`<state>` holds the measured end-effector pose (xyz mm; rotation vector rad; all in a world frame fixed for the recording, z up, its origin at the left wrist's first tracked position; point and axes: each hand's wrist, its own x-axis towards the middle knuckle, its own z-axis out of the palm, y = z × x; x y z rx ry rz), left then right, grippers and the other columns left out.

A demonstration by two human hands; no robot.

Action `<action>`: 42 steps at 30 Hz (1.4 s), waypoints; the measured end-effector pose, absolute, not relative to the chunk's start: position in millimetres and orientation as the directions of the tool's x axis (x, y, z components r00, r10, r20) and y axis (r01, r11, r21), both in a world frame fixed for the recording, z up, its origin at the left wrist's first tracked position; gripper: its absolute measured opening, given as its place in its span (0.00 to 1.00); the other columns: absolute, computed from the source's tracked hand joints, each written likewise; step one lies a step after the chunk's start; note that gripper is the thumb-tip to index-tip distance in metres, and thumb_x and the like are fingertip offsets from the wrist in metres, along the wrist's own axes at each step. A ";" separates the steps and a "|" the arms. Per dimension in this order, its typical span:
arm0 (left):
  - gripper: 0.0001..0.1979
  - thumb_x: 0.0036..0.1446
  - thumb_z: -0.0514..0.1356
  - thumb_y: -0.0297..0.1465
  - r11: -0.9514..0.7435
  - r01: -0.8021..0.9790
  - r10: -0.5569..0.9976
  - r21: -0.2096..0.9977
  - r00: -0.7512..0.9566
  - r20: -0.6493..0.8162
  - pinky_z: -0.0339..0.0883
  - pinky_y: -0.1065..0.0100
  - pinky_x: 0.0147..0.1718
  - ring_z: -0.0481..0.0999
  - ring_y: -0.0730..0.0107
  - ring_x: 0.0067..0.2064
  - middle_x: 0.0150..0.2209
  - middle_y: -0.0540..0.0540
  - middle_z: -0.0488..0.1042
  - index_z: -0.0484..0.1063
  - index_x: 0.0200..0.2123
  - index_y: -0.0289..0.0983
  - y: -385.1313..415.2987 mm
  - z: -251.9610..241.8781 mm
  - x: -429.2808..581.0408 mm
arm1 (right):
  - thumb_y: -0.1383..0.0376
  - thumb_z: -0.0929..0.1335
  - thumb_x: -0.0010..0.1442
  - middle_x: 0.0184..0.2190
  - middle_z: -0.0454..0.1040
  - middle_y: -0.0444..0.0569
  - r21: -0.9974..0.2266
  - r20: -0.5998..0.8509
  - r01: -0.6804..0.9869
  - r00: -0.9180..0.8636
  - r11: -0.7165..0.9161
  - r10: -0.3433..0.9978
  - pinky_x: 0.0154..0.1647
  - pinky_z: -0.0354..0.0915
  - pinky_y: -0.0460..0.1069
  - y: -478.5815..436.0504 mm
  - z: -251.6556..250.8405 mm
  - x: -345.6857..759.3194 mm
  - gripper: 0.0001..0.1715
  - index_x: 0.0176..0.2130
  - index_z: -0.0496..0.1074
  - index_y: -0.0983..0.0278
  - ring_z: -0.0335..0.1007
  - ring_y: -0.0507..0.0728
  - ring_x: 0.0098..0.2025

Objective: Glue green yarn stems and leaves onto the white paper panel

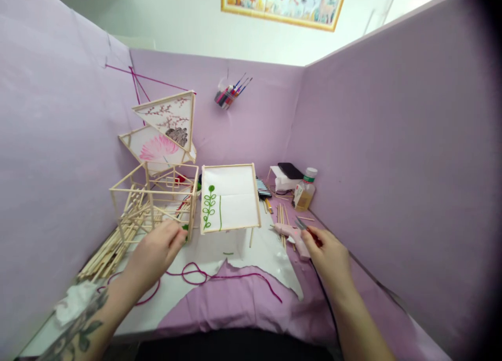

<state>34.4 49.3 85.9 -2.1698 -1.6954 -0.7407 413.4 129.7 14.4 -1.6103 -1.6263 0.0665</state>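
Note:
My left hand [162, 246] is closed in a pinch in front of the wooden stick frame [172, 192]. A bit of green [185, 227] shows at its fingertips; I cannot tell if it is held. In my right hand [331, 254] are red-handled scissors [315, 236], blades pointing up and left beside the pink glue gun [288, 230]. Between both hands, farther back, stands a white panel [237, 185] edged with thin sticks. Green cord [210, 210] forms a looped, leafy stem on its left, with a straight green line next to it. A short green piece [228, 253] lies in front.
Purple cord [235, 276] winds across the front. Loose wooden sticks [113, 251] lie at left. A bottle [305, 191] stands at the right back. Painted stick-edged panels [172, 120] hang at left, and a brush holder [226, 96] is on the back wall.

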 end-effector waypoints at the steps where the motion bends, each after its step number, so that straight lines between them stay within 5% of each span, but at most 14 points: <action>1: 0.12 0.62 0.48 0.31 -0.228 0.973 0.838 0.041 0.175 0.516 0.65 0.66 0.29 0.72 0.65 0.30 0.29 0.46 0.72 0.67 0.29 0.39 49.1 69.3 29.7 | 0.51 0.61 0.59 0.37 0.78 0.53 -0.559 0.442 0.819 0.163 0.128 0.882 0.38 0.65 0.53 129.5 3.3 422.2 0.25 0.41 0.77 0.64 0.73 0.62 0.38; 4: 0.13 0.60 0.48 0.26 -0.153 0.983 0.832 -0.097 0.181 0.524 0.66 0.64 0.28 0.76 0.63 0.33 0.39 0.42 0.76 0.72 0.37 0.38 49.3 33.6 29.4 | 0.50 0.60 0.58 0.40 0.78 0.55 -0.536 0.353 0.844 0.207 0.016 0.912 0.38 0.67 0.55 128.8 -23.4 448.9 0.27 0.43 0.77 0.63 0.74 0.64 0.40; 8: 0.11 0.62 0.52 0.32 -0.207 0.974 0.762 -0.088 0.217 0.610 0.67 0.65 0.32 0.76 0.64 0.33 0.33 0.45 0.75 0.71 0.30 0.38 47.6 24.1 59.1 | 0.49 0.59 0.57 0.41 0.77 0.59 -0.563 0.365 0.826 0.274 -0.024 0.890 0.39 0.68 0.57 126.0 -35.8 470.5 0.30 0.45 0.77 0.65 0.74 0.66 0.42; 11: 0.07 0.61 0.54 0.30 -0.244 0.968 0.659 -0.060 0.211 0.722 0.68 0.66 0.36 0.75 0.64 0.37 0.35 0.44 0.75 0.72 0.35 0.38 53.6 28.8 82.8 | 0.50 0.60 0.58 0.40 0.77 0.56 -0.612 0.429 0.776 0.168 0.149 0.887 0.41 0.68 0.56 121.1 -25.6 455.2 0.27 0.43 0.76 0.64 0.73 0.63 0.42; 14: 0.07 0.60 0.56 0.29 -0.244 0.967 0.597 -0.074 0.210 0.774 0.68 0.65 0.35 0.74 0.64 0.36 0.35 0.44 0.75 0.73 0.39 0.39 66.1 29.9 94.9 | 0.54 0.62 0.60 0.35 0.77 0.53 -0.597 0.501 0.703 -0.050 0.387 0.864 0.33 0.68 0.50 112.6 -2.2 413.6 0.21 0.43 0.75 0.63 0.73 0.58 0.34; 20: 0.06 0.60 0.57 0.30 -0.205 0.975 0.555 -0.087 0.189 0.810 0.68 0.65 0.35 0.74 0.64 0.36 0.32 0.45 0.75 0.74 0.39 0.40 82.2 26.3 98.7 | 0.63 0.65 0.59 0.30 0.77 0.48 -0.167 0.739 0.661 -0.407 0.732 0.536 0.34 0.63 0.47 116.7 47.7 331.8 0.12 0.42 0.74 0.63 0.72 0.54 0.32; 25: 0.07 0.60 0.57 0.30 -0.203 0.974 0.562 -0.105 0.204 0.801 0.67 0.65 0.35 0.73 0.64 0.35 0.32 0.45 0.76 0.74 0.39 0.41 83.5 27.7 99.1 | 0.64 0.64 0.61 0.29 0.75 0.48 0.114 0.701 0.611 -0.608 0.783 0.373 0.33 0.59 0.46 147.1 57.3 304.6 0.10 0.39 0.74 0.63 0.70 0.53 0.32; 42: 0.07 0.59 0.57 0.29 -0.228 0.960 0.536 -0.165 0.265 0.802 0.67 0.65 0.35 0.74 0.65 0.34 0.32 0.46 0.77 0.74 0.40 0.41 84.5 27.6 97.6 | 0.64 0.61 0.64 0.33 0.77 0.46 0.327 0.423 0.445 -0.858 0.834 0.292 0.29 0.52 0.47 172.3 78.9 292.5 0.13 0.41 0.74 0.62 0.65 0.52 0.32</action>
